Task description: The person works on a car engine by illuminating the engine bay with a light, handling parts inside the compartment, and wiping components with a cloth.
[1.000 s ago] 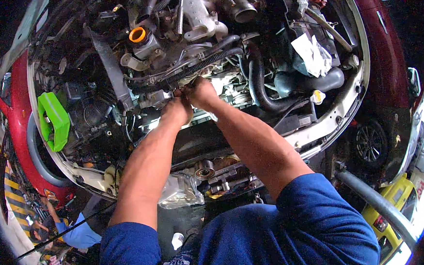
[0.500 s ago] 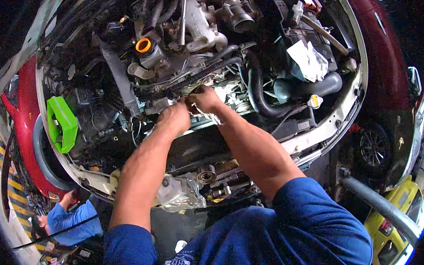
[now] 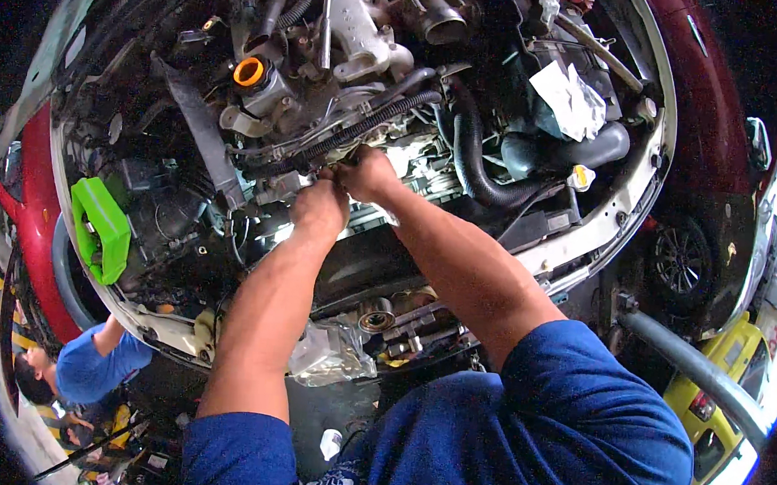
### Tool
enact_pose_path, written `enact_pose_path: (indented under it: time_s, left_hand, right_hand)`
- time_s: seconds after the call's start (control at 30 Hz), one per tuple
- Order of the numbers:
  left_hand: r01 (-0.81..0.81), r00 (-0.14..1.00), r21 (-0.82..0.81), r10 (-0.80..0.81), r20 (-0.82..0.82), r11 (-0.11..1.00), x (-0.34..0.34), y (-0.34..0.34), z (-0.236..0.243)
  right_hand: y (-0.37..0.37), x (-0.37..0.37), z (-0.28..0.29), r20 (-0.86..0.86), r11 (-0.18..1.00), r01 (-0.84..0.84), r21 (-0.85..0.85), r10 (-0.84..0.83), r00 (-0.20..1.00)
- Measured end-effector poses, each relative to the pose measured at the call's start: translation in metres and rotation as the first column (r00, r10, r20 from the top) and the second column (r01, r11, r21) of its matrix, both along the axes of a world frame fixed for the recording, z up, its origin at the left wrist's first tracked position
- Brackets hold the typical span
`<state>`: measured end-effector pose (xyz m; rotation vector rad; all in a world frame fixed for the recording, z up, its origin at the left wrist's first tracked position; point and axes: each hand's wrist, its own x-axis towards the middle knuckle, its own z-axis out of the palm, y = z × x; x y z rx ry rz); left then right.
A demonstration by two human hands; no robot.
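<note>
Both my hands reach down into the engine bay, close together beside a bundle of metal pipes and a black corrugated hose (image 3: 367,127). My left hand (image 3: 321,208) is closed, its fingertips pressed in near the pipes. Just to its right and a little farther away, my right hand (image 3: 368,175) is curled, with its fingers pointing down among the parts. What the fingers grip is too small and too hidden to name. Brightly lit metal (image 3: 429,167) shows just right of my right hand. Beyond the hands is a grey metal intake manifold (image 3: 358,34).
A bright green tray (image 3: 102,229) sits at the bay's left edge. An orange-rimmed filler neck (image 3: 249,72), thick black hose (image 3: 474,154) and white paper (image 3: 568,101) surround the work. A plastic bag (image 3: 333,355) lies at the front. Another person (image 3: 101,363) crouches at left.
The view has shifted slightly. My hands stay at nearly the same spot by the pipes, and the white strands by my right wrist no longer show clearly. The other person has shifted left.
</note>
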<state>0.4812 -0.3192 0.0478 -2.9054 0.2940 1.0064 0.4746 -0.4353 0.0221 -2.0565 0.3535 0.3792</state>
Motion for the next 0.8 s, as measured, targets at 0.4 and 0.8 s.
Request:
enact_pose_path:
  time_s: [0.4, 0.8]
  left_hand:
    - [-0.025, 0.933, -0.473, -0.149, -0.327, 0.880, -0.002, 0.005, 0.032]
    - [0.048, 0.940, -0.131, -0.089, -0.328, 0.990, 0.006, -0.006, 0.069]
  right_hand:
    - [-0.023, -0.009, 0.000, -0.064, 0.967, 0.152, 0.207, -0.141, 0.988]
    - [-0.029, -0.010, 0.000, -0.166, 0.905, 0.149, 0.399, -0.089, 0.982]
